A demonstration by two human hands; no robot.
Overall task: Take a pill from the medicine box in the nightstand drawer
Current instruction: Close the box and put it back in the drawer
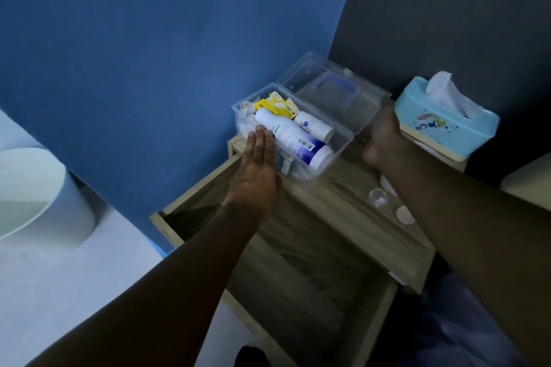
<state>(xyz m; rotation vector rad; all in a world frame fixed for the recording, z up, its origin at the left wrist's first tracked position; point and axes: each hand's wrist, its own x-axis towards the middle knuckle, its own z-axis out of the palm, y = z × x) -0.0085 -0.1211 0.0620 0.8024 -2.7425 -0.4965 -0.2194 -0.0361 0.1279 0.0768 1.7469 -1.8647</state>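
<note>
While the right hand (383, 137) grips the open lid (331, 92), the flat, spread left hand (256, 170) touches the medicine box (325, 170).

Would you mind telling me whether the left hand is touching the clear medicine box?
Touching. The head view shows the left hand lying flat against the near-left wall of the clear medicine box, fingers overlapping its rim with no visible gap.

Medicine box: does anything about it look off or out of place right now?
Yes. The medicine box sits on the nightstand top, tilted, its near left corner jutting past the edge over the open drawer. Its lid is flipped back. The left hand rests flat against its side.
</note>
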